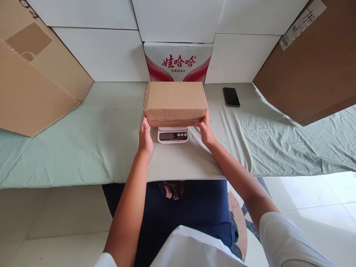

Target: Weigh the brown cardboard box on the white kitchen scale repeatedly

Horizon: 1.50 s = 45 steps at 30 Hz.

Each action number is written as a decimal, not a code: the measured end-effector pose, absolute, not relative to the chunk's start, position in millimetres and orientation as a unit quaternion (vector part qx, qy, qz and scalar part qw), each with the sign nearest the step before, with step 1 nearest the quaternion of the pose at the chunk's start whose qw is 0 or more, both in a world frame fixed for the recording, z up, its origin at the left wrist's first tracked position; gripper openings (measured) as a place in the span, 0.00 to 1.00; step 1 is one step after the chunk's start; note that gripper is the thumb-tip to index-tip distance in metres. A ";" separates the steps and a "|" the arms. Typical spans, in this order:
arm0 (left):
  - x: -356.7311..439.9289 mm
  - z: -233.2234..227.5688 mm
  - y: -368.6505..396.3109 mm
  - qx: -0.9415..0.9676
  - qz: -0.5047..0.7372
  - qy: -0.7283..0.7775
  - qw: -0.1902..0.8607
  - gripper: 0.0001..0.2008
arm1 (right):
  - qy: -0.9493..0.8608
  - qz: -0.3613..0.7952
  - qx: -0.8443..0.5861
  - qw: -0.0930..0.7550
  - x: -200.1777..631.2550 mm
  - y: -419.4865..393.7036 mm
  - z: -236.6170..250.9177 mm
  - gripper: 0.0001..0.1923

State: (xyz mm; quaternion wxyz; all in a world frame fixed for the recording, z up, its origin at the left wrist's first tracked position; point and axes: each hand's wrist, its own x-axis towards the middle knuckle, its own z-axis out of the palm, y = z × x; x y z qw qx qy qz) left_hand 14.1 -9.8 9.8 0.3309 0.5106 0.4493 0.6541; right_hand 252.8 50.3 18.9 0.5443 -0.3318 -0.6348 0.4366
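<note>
A closed brown cardboard box (175, 95) is over a small white digital kitchen scale (173, 141), covering its platform. Whether the box rests on the scale or is just above it, I cannot tell. My left hand (145, 135) grips the box's near left corner, thumb toward me and the other fingers hidden along the side. At the near right corner, my right hand (205, 129) holds the box, partly tucked under its edge. The scale's dark display and its buttons face me, in front of the box.
A black phone (231, 97) lies on the green cloth (122, 111) to the right. Large cardboard sheets (41, 81) (314, 66) flank the table on both sides. Behind stand white panels (178, 18) and a red-and-white printed carton (178, 55).
</note>
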 end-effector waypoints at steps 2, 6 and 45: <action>14.3 10.6 -11.2 0.518 0.651 0.445 0.332 0.39 | -0.639 0.438 -0.326 0.542 253.5 48.8 21.7 0.43; 14.0 10.6 -14.8 0.523 0.646 0.445 0.332 0.39 | -0.647 0.437 -0.323 0.536 255.1 46.7 26.5 0.41; 18.3 8.9 -23.5 0.527 0.654 0.428 0.334 0.42 | -0.627 0.404 -0.336 0.575 248.5 49.5 25.7 0.38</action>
